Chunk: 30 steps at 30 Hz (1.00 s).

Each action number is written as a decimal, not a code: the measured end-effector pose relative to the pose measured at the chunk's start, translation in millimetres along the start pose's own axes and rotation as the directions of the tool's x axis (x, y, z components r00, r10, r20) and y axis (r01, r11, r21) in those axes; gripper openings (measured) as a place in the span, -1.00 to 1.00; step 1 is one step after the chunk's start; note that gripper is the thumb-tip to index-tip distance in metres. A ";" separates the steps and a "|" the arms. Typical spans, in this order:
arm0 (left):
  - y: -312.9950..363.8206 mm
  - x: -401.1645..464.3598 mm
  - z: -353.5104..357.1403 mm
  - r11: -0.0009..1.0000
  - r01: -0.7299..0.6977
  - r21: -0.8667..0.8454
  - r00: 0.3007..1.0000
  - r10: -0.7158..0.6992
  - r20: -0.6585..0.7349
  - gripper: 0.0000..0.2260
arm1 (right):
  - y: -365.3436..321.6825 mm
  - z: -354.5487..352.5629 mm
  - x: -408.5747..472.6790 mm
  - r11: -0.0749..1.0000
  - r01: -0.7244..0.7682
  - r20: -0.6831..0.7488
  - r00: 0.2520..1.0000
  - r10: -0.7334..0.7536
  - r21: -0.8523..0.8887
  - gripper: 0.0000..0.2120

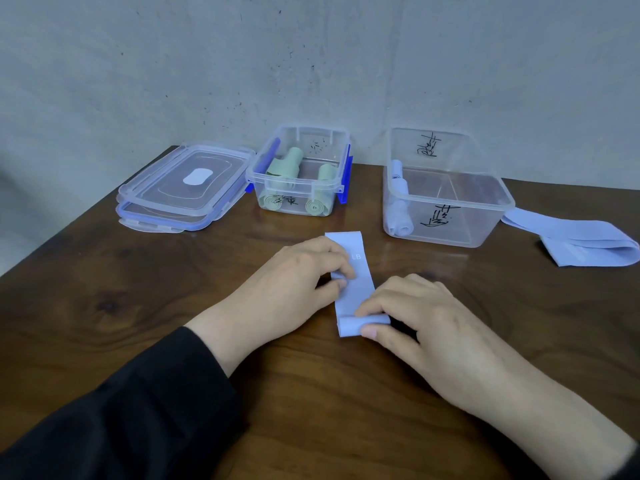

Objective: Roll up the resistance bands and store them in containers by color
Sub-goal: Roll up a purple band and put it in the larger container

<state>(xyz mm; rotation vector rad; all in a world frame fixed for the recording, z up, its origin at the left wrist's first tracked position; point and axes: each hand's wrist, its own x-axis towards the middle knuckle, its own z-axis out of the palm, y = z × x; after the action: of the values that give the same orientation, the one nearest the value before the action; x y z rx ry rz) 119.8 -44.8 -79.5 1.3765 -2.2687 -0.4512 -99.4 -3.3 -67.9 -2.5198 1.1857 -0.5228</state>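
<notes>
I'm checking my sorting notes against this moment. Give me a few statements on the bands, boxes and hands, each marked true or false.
1. The right hand pinches the rolled near end of the blue band. True.
2. The left hand rests flat on the stacked lids. False: its fingers hold that same band, farther up.
3. The smaller container holds green rolls. True.
4. The larger container holds nothing. False: blue rolls lie along its left wall.
5. An unrolled blue band lies right of the larger container. True.
</notes>
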 end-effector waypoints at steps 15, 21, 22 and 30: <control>2.6 0.7 2.0 0.999 -0.023 -0.031 1.000 0.023 -0.011 -0.90 | 0.2 1.8 0.0 1.000 0.005 -0.019 1.000 -0.004 0.020 -0.88; 1.9 0.7 2.3 1.000 -0.019 -0.008 1.000 0.019 -0.008 -0.88 | -1.3 5.4 1.8 1.000 -0.022 -0.022 1.000 0.021 -0.021 -0.77; 1.8 0.5 2.3 1.000 -0.016 0.017 1.000 0.016 -0.008 -0.86 | -2.5 4.9 1.6 1.000 -0.013 -0.003 1.000 0.013 -0.022 -0.80; 0.5 1.5 2.5 0.996 -0.010 0.086 1.000 0.009 0.017 -0.79 | -2.9 3.5 2.5 0.999 -0.007 -0.006 1.000 0.007 -0.036 -0.87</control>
<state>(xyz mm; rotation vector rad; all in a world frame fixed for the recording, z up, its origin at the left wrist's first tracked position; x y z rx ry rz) 117.5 -45.8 -81.1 1.4077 -2.3316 -0.3666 -94.4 -3.1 -69.4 -2.5449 1.2156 -0.5116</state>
